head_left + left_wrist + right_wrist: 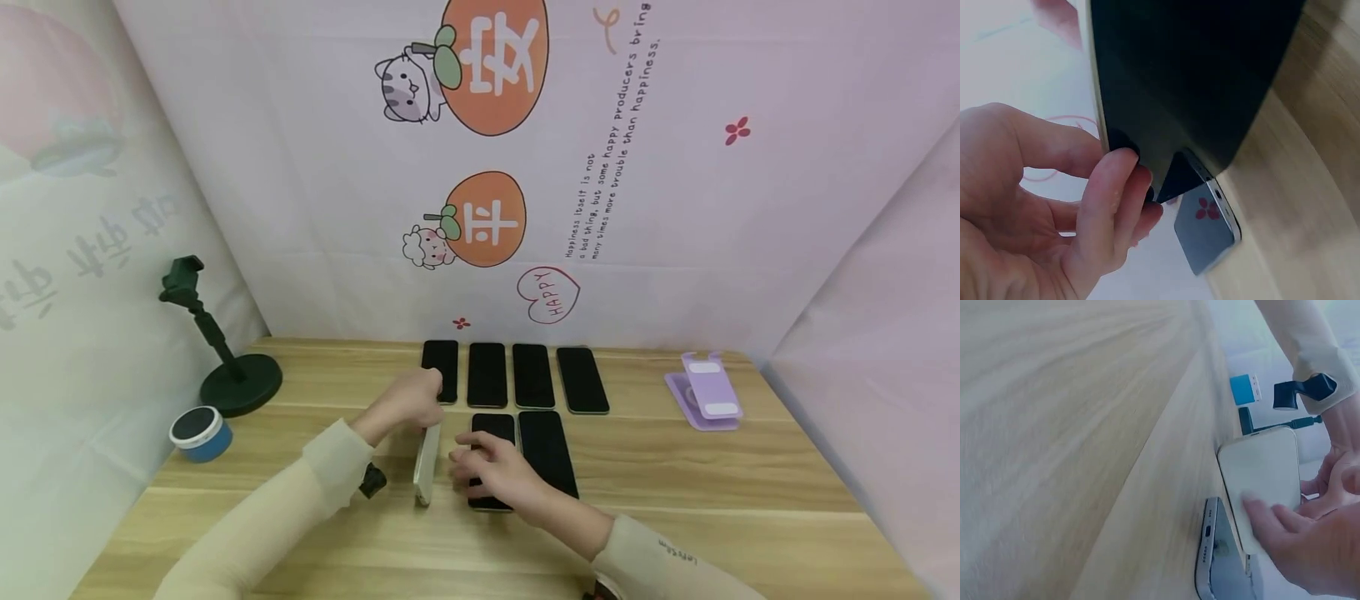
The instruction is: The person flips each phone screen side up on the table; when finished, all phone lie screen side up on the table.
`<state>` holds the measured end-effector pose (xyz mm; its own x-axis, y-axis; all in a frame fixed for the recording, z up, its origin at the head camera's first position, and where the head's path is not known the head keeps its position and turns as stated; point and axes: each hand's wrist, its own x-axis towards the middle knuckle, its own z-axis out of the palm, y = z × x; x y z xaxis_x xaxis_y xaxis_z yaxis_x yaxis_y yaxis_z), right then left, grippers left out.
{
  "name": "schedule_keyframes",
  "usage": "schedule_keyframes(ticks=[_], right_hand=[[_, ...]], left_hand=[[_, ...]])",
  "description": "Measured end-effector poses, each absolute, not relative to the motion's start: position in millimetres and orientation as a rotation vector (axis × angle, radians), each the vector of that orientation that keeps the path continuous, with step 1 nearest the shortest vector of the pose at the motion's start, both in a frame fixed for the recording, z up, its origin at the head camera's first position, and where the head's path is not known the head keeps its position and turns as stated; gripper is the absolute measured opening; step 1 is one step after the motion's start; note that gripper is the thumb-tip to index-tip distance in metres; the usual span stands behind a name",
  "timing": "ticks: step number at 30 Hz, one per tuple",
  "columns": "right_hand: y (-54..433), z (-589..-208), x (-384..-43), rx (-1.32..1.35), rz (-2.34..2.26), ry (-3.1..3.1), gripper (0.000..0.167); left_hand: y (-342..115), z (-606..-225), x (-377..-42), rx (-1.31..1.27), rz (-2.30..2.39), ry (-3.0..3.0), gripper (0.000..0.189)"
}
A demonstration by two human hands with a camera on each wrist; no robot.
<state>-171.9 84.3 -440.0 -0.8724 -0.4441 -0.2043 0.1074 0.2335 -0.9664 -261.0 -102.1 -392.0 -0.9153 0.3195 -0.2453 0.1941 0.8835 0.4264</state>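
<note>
My left hand (pixel 408 398) pinches a smartphone (pixel 427 465) by its far end. The phone stands on its long edge on the table, its pale back (pixel 1263 462) visible in the right wrist view and its dark screen (pixel 1191 75) in the left wrist view. My right hand (pixel 497 473) is beside it with fingers loosely spread, over a dark-screened phone (pixel 492 425); in the right wrist view its fingertips overlap the pale back. To the right lies another dark phone (pixel 547 454). Behind, several phones (pixel 487 375) form a row, the leftmost partly hidden by my left hand.
A dark green phone stand (pixel 238 379) and a blue round container (pixel 202 435) are at the table's left. A purple folding phone holder (pixel 708 392) stands at the right. A printed white cloth (pixel 337 208) hangs along the back edge.
</note>
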Motion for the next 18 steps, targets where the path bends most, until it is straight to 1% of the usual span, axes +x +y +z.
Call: schedule_keyframes(ticks=[1, 3, 5, 6, 12, 18], right_hand=[[84.9, -439.7, -172.0, -0.258, -1.730, 2.004, 0.057], [86.5, -439.9, -172.6, -0.179, -1.799, 1.896, 0.065], [88.7, -441.2, -173.2, -0.132, -1.832, 1.832, 0.068], [89.7, -442.2, -173.5, -0.117, -1.839, 1.811, 0.068], [92.5, -448.1, -174.5, -0.053, -1.892, 1.785, 0.061], [90.0, -450.4, -173.8, -0.031, -1.916, 1.879, 0.057]], left_hand=[[-99.7, -392.4, -261.6, 0.392, 0.574, 2.741, 0.028], [-96.2, -394.4, -263.0, 0.407, 0.591, 2.737, 0.037], [-93.8, -397.5, -264.4, 0.422, 0.644, 2.719, 0.044], [-93.0, -399.4, -264.9, 0.422, 0.685, 2.699, 0.044], [-89.8, -413.3, -265.4, 0.426, 0.957, 2.560, 0.037], [-85.4, -421.3, -263.7, 0.441, 0.967, 2.591, 0.032]])
